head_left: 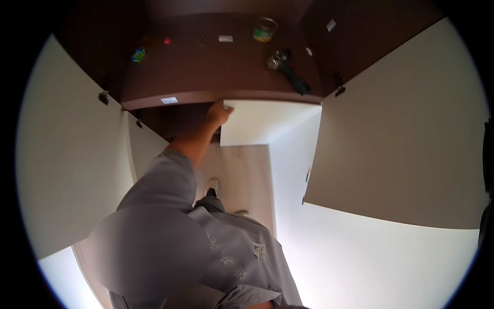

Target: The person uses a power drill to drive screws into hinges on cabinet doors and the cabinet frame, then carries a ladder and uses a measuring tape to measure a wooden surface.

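Observation:
My left hand (219,114) reaches forward and is closed on the top corner of a pale lower cabinet door (262,121). This door hangs under the front edge of a dark brown shelf (206,72). Left of the door, a dark lower compartment (164,118) is uncovered. Above the hand, the shelf carries a clear jar (264,32) with green and yellow on it. Nearer the shelf's right front lies a dark object with a round metallic end (276,61) and a long black part; its kind is unclear. My right hand is out of view.
Large pale upper doors stand open at the left (67,149) and right (396,134). Another lower door (149,144) stands open at left. On the shelf lie a small green-blue item (138,55) and a red one (167,40). A shoe (212,185) shows on the floor (242,175).

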Tool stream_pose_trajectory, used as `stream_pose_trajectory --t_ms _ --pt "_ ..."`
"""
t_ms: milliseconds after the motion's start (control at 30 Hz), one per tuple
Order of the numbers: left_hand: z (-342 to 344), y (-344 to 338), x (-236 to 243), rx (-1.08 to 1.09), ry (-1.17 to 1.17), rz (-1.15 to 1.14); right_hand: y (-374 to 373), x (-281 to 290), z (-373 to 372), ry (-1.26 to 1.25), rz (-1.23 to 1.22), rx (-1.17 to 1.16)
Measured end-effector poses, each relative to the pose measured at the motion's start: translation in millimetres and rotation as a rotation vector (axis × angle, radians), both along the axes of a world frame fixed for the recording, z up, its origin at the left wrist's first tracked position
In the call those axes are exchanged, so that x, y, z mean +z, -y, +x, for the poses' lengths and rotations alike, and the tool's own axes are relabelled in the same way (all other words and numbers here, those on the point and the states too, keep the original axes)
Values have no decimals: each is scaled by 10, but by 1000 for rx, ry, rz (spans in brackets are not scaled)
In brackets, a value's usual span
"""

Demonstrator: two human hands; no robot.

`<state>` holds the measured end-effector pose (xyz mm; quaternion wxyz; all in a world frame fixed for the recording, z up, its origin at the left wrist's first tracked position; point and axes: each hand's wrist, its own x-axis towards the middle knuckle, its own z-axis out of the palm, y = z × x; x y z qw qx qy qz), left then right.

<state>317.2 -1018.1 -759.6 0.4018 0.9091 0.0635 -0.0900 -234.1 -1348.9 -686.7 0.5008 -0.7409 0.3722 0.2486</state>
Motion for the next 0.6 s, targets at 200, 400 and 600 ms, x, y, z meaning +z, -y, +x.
stream_pose_trajectory --t_ms 200,400,600 --pt "-875 -203 229 -464 -2 390 -65 61 -258 -15 -7 -33" --pt "-2127 904 256 -667 86 201 83 21 -526 54 -7 -5" --pt "-2637 1977 374 -765 55 142 269 -144 -886 91 8 21"
